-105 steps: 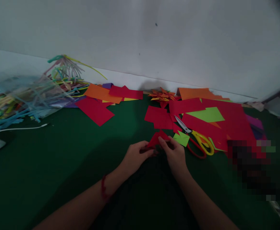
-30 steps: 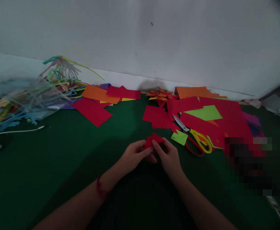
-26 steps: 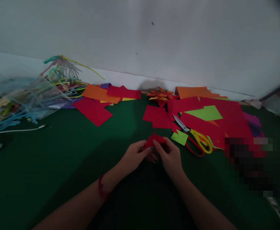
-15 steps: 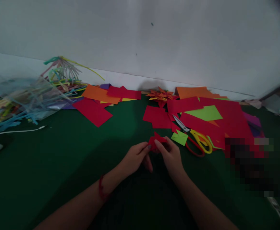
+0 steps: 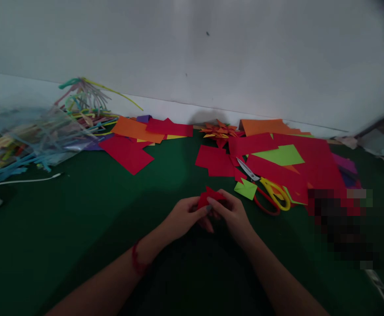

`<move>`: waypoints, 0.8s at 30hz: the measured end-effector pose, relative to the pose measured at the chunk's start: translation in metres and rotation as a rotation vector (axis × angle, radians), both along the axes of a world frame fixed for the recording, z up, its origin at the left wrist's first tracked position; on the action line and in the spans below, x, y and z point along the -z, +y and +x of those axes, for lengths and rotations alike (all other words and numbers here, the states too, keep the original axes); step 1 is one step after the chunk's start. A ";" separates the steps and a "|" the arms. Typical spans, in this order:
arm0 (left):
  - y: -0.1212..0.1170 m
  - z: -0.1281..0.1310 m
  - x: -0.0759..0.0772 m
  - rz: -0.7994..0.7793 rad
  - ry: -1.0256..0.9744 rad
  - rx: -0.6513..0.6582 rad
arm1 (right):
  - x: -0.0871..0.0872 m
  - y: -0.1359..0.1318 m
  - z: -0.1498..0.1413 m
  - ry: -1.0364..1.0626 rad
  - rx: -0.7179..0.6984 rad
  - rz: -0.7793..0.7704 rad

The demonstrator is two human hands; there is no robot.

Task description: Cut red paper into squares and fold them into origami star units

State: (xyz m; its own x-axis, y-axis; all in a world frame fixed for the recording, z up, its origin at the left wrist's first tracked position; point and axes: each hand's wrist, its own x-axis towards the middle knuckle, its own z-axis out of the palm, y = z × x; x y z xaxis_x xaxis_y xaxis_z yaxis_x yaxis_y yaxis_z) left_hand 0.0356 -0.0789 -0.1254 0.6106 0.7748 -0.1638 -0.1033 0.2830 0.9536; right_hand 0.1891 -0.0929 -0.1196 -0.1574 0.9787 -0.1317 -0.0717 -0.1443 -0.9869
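A small folded piece of red paper point(image 5: 208, 197) is pinched between both hands over the green table. My left hand point(image 5: 190, 213) grips its left side, with the thumb at its lower edge. On the other side my right hand point(image 5: 233, 208) is closed on the same paper, thumb in front. Part of the paper and most of the fingers behind it are hidden. Just right of my right hand lies a folded light green paper piece point(image 5: 246, 188). Scissors point(image 5: 272, 193) with yellow and red handles lie beside it, blades over red paper.
A cluster of pointed orange paper pieces point(image 5: 220, 129) sits near the wall. Red sheets point(image 5: 317, 162) spread at right, with other red paper point(image 5: 127, 153) at left. Pipe cleaners point(image 5: 88, 96) and a clear plastic bag point(image 5: 47, 127) fill the far left. A pixelated patch covers the right.
The red paper has turned and sunk slightly between my hands. My right thumb has shifted left and down, and the two thumbs are now closer together.
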 end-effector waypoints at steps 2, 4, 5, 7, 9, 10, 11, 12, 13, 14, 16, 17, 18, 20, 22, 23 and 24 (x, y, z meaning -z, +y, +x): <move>0.000 -0.001 -0.001 -0.002 -0.026 0.027 | -0.001 0.000 0.001 0.013 -0.038 -0.035; 0.000 -0.001 -0.001 0.002 -0.035 0.053 | -0.001 0.000 0.001 0.004 -0.069 -0.059; -0.001 -0.001 -0.001 0.005 -0.038 0.061 | -0.001 0.000 0.001 -0.010 -0.077 -0.061; -0.001 -0.001 0.000 -0.001 -0.042 0.069 | -0.002 0.000 0.002 -0.055 -0.083 -0.052; -0.001 -0.002 0.001 -0.017 -0.031 0.070 | -0.004 0.000 0.002 -0.089 -0.081 -0.033; -0.001 -0.003 0.000 -0.021 -0.018 0.076 | -0.005 0.000 0.002 -0.099 -0.077 -0.023; -0.001 -0.003 -0.001 -0.020 -0.003 0.084 | -0.005 -0.001 0.003 -0.100 -0.075 -0.017; -0.001 -0.004 -0.003 -0.016 0.010 0.095 | -0.006 -0.001 0.003 -0.091 -0.078 -0.019; -0.001 -0.005 -0.004 -0.005 0.023 0.110 | -0.006 -0.002 0.003 -0.073 -0.084 -0.026; -0.002 -0.005 -0.006 0.008 0.031 0.126 | -0.005 -0.002 0.004 -0.051 -0.095 -0.038; -0.002 -0.006 -0.008 0.028 0.039 0.155 | -0.004 -0.003 0.004 -0.004 -0.116 -0.060; -0.003 -0.006 -0.008 0.033 0.036 0.163 | -0.003 -0.003 0.003 0.014 -0.124 -0.067; -0.003 -0.006 -0.008 0.032 0.029 0.162 | -0.002 -0.002 0.003 0.026 -0.123 -0.069; -0.003 -0.004 -0.007 0.008 0.001 0.122 | -0.001 -0.001 0.003 0.040 -0.081 -0.062; -0.002 -0.003 -0.004 -0.042 -0.030 0.052 | 0.001 0.002 0.004 0.044 0.022 -0.045; -0.001 -0.002 -0.002 -0.071 -0.042 0.018 | 0.001 0.003 0.004 0.042 0.089 -0.034; 0.000 -0.002 0.000 -0.097 -0.050 -0.009 | 0.001 0.005 0.005 0.040 0.156 -0.021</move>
State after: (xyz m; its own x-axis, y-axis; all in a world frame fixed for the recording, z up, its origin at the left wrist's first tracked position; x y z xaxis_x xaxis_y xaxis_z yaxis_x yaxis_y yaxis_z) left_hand 0.0331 -0.0786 -0.1250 0.6129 0.7623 -0.2079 -0.1535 0.3729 0.9151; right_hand 0.1942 -0.0879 -0.1205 -0.0088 0.9889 -0.1486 -0.1337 -0.1484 -0.9798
